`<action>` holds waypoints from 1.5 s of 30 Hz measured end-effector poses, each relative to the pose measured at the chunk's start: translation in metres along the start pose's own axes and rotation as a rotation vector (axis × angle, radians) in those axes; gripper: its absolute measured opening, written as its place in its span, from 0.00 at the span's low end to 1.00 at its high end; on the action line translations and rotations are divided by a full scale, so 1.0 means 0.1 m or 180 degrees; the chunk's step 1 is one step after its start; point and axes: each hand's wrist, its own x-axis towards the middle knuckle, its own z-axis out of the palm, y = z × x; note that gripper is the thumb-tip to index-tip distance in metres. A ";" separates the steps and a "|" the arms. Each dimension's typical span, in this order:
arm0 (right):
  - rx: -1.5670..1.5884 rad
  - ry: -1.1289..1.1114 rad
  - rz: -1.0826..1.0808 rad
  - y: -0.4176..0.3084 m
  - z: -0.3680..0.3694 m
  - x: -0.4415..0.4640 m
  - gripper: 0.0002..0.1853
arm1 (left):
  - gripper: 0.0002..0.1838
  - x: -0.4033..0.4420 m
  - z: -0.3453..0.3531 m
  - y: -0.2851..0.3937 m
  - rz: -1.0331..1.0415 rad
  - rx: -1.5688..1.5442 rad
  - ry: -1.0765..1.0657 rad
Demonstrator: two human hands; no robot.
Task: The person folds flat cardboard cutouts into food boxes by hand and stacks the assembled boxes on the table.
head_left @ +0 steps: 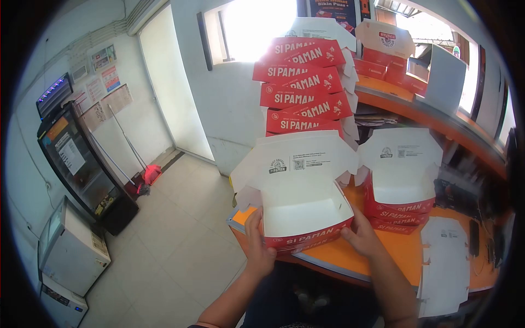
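An open cardboard food box (306, 236), red outside and white inside, sits at the front edge of the orange counter. Its printed lid stands raised at the back, and a second line of lettering below its front wall suggests another box underneath. My left hand (258, 246) grips the left front corner, thumb on the front wall. At the right front corner my right hand (362, 234) holds the same box, thumb on the front and fingers partly hidden behind the side. The inside of the box is bare.
A tall stack of red boxes (306, 98) rises behind. To the right are a shorter open-box stack (399, 210) and a flat unfolded box blank (445, 262) on the orange counter (339, 265). More boxes (385, 54) stand on a raised shelf. Tiled floor (180, 235) lies left.
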 end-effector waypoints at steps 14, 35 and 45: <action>0.0080 0.0392 -0.0042 0.15 0.03 -0.04 0.38 | 0.57 0.00 0.02 0.11 -0.0080 0.0068 -0.0084; -0.0724 0.0449 -0.0447 -0.01 0.14 -0.04 0.39 | 0.48 0.18 -0.19 0.06 0.0143 0.0099 -0.0035; -0.1745 0.0579 -0.0590 -0.14 0.08 0.02 0.31 | 0.29 0.32 -0.46 -0.11 0.0579 0.0532 -0.0321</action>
